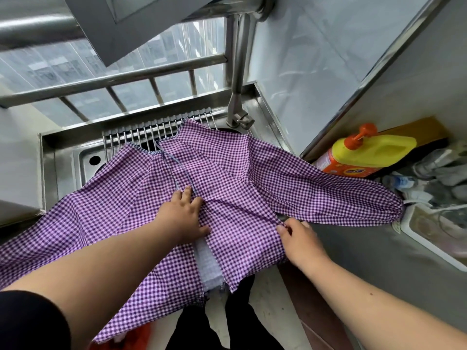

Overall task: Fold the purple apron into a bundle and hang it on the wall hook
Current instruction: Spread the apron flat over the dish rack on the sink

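Pinching a fold of cloth between thumb and curled fingers, the right hand (299, 238) holds the edge of the purple apron (227, 178) at about four o'clock from the centre of the view. Just to its nine o'clock, the left hand (184, 215) lies flat on the cloth, fingers straight and spread, pressing it down and grasping nothing.

Purple-and-white checked, the apron lies spread wide across a steel sink (63, 157), hiding most of the basin. One long sleeve (341, 195) reaches toward three o'clock and ends in a gathered cuff. Another part of the cloth drapes toward eight o'clock, off the counter edge. A thin striped tie (174, 162) runs up from the left hand's fingertips toward twelve o'clock. Between the two hands, a strip of white cloth (207, 261) shows through an opening in the apron.

At twelve o'clock, a ribbed metal drying rack (141, 130) spans the back of the sink, its right part under the apron. A steel tap (238, 79) stands at one o'clock, just beyond the cloth. Behind it are window rails (113, 82).

At three o'clock, close to the sleeve, a yellow detergent bottle (366, 152) with an orange pump lies on its side. Below it sit a white tray (427, 238) and blurred clutter too indistinct to name.
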Demonstrator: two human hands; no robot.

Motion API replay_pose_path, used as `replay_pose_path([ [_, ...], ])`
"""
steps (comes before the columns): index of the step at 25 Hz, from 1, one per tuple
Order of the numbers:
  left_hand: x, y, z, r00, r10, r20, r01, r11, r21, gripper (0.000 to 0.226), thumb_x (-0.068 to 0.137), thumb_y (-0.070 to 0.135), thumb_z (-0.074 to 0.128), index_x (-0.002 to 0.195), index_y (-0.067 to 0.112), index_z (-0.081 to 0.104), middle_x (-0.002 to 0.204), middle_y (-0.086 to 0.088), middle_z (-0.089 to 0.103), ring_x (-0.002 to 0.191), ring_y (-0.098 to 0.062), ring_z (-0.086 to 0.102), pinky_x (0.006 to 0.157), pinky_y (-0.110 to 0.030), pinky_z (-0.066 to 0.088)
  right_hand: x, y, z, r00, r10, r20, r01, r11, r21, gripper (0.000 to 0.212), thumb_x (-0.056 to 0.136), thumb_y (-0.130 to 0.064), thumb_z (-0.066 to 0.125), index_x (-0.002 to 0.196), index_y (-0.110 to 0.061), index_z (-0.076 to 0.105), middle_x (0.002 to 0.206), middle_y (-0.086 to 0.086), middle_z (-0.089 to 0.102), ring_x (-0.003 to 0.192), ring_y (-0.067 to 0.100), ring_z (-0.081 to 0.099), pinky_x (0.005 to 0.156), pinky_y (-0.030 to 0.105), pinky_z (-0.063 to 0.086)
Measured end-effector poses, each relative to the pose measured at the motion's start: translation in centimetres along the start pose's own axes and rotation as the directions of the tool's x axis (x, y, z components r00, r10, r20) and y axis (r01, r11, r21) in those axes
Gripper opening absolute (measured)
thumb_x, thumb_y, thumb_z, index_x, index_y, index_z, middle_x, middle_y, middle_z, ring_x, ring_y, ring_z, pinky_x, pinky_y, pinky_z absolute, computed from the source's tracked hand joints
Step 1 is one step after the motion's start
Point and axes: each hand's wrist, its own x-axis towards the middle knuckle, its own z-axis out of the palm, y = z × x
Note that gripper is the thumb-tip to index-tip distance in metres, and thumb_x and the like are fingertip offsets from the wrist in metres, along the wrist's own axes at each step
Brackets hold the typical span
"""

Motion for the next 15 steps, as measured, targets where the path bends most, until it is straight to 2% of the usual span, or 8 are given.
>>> replay_pose_path([
  [3, 0.0, 0.3, -0.2, 1.000, 0.004, 0.026, -0.004, 1.000, 0.003, 0.112, 0.083, 0.088, 0.046, 0.167, 0.026, 0.005, 0.175, -0.012, -0.010, 0.161, -0.037, -0.001, 0.125, -0.057, 0.028, -0.6, -0.1, 1.0, 0.994, 0.087, 0.073, -0.091, 0.994, 0.063, 0.035, 0.112, -0.045, 0.033, 0.119, -0.018, 0.054, 0.117, 0.001, 0.062, 0.099, 0.020, 0.059, 0.084, 0.038, 0.050],
  [6, 0.0, 0.3, -0.4, 0.999, 0.010, 0.042, -0.010, 1.000, 0.000, 0.111, 0.085, 0.089, 0.042, 0.167, 0.024, 0.004, 0.175, -0.013, -0.011, 0.161, -0.039, -0.002, 0.125, -0.058, 0.029, -0.5, -0.8, 2.1, 0.937, 0.167, 0.305, -0.237, 0.949, 0.209, 0.056, 0.112, -0.050, 0.025, 0.143, -0.014, 0.054, 0.140, 0.004, 0.061, 0.123, 0.024, 0.058, 0.108, 0.041, 0.045],
  [8, 0.1, 0.1, -0.3, 0.999, 0.015, 0.052, -0.015, 1.000, 0.003, 0.110, 0.086, 0.088, 0.041, 0.167, 0.024, 0.002, 0.175, -0.013, -0.012, 0.161, -0.039, -0.003, 0.125, -0.057, 0.028, -0.9, -0.9, 2.0, 0.899, 0.153, 0.410, -0.239, 0.956, 0.167, 0.060, 0.110, -0.054, 0.030, 0.154, -0.018, 0.046, 0.153, 0.005, 0.055, 0.137, 0.027, 0.053, 0.118, 0.044, 0.039],
  [10, 0.0, -0.1, -0.2, 0.998, 0.022, 0.053, -0.023, 1.000, 0.008, 0.110, 0.087, 0.087, 0.040, 0.167, 0.024, -0.002, 0.174, -0.013, -0.015, 0.161, -0.038, -0.005, 0.127, -0.056, 0.025, -1.2, -0.3, 1.7, 0.868, 0.127, 0.480, -0.235, 0.956, 0.173, 0.055, 0.110, -0.053, 0.038, 0.153, -0.020, 0.047, 0.147, 0.002, 0.060, 0.127, 0.023, 0.060, 0.112, 0.044, 0.047],
  [11, 0.0, -0.2, 0.0, 0.998, 0.023, 0.051, -0.024, 1.000, 0.012, 0.110, 0.089, 0.086, 0.040, 0.167, 0.023, -0.004, 0.174, -0.013, -0.017, 0.161, -0.037, -0.006, 0.127, -0.055, 0.023, -1.2, 0.0, 1.5, 0.864, 0.122, 0.488, -0.246, 0.949, 0.198, 0.049, 0.109, -0.052, 0.042, 0.145, -0.021, 0.052, 0.136, 0.000, 0.065, 0.115, 0.020, 0.065, 0.102, 0.043, 0.054],
  [12, -0.2, -0.4, 0.0, 0.999, 0.023, 0.049, -0.023, 1.000, 0.015, 0.110, 0.090, 0.084, 0.040, 0.167, 0.022, -0.006, 0.173, -0.014, -0.018, 0.161, -0.036, -0.008, 0.128, -0.053, 0.021, -1.1, 0.3, 1.5, 0.887, 0.128, 0.444, -0.210, 0.968, 0.140, 0.040, 0.108, -0.051, 0.047, 0.134, -0.022, 0.055, 0.128, 0.000, 0.067, 0.105, 0.017, 0.066, 0.091, 0.039, 0.056],
  [13, -0.3, -0.5, 0.0, 0.999, 0.020, 0.048, -0.020, 1.000, 0.015, 0.110, 0.091, 0.083, 0.040, 0.167, 0.020, -0.008, 0.173, -0.015, -0.019, 0.161, -0.035, -0.009, 0.129, -0.052, 0.019, -0.7, 0.7, 1.3, 0.927, 0.120, 0.356, -0.126, 0.992, -0.007, 0.033, 0.105, -0.049, 0.052, 0.125, -0.023, 0.055, 0.123, 0.000, 0.067, 0.100, 0.016, 0.065, 0.083, 0.038, 0.055],
  [15, -0.5, -1.0, 0.1, 0.999, 0.019, 0.046, -0.019, 1.000, 0.009, 0.110, 0.093, 0.081, 0.041, 0.167, 0.017, -0.009, 0.172, -0.015, -0.020, 0.161, -0.034, -0.010, 0.129, -0.049, 0.015, -0.3, 0.8, 1.2, 0.979, 0.063, 0.192, 0.002, 0.946, -0.324, 0.028, 0.100, -0.043, 0.059, 0.117, -0.024, 0.050, 0.122, 0.000, 0.063, 0.103, 0.020, 0.063, 0.083, 0.039, 0.052],
])
